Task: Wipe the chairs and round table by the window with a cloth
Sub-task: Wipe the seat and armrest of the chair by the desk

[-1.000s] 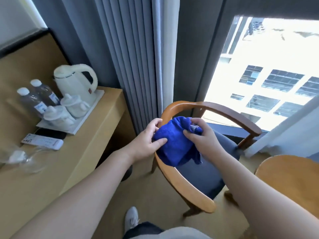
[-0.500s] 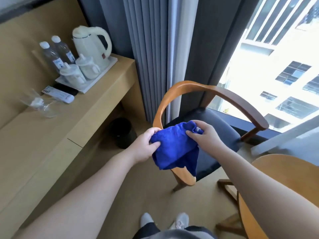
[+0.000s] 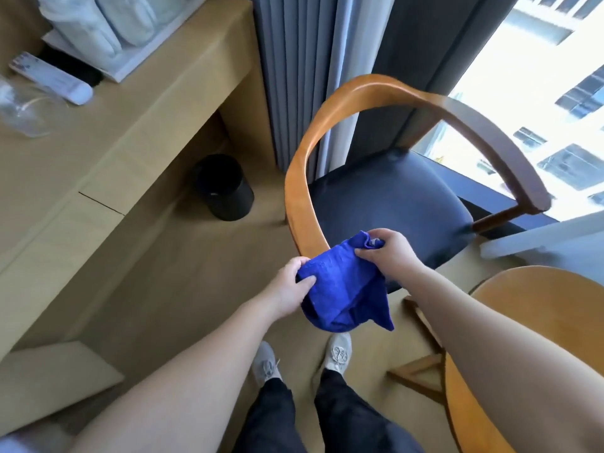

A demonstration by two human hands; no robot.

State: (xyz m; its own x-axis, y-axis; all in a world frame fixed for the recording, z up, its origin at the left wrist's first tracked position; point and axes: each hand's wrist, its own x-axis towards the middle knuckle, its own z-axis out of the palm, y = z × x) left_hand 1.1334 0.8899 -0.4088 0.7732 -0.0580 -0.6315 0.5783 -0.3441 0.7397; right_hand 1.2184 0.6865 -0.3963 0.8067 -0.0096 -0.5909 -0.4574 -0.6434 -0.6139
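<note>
1. Blue cloth [image 3: 343, 289] held up in both hands, right over the near end of the chair [image 3: 295, 191] rail. Touching the wood or just above it? Can't tell.
2. Left hand [image 3: 287, 292] fingers [image 3: 307, 281] pinching the cloth's left edge. Right hand [image 3: 389, 253] fingers [image 3: 362, 255] curled round a bunched top corner. Nothing else held.
3. Looks like getting the cloth ready before wiping. Worth folding it into a flat pad first, since one loose corner dangles below.
4. Probably best to start on the near rail end, follow the curve round, then do the dark seat [image 3: 385, 197].
5. Around the chair: black bin [image 3: 225, 188] on the floor to its left, bench [image 3: 98, 152] further left with a remote [image 3: 52, 78] and a tray [image 3: 121, 65], curtain [image 3: 294, 60] right behind it, window [image 3: 539, 76] behind and right.
6. Round table [image 3: 539, 315] close on the chair's right, not wiped yet by the look of it.
7. In the way: curtain hanging close to the back rail, table edge crowding the right side.
</note>
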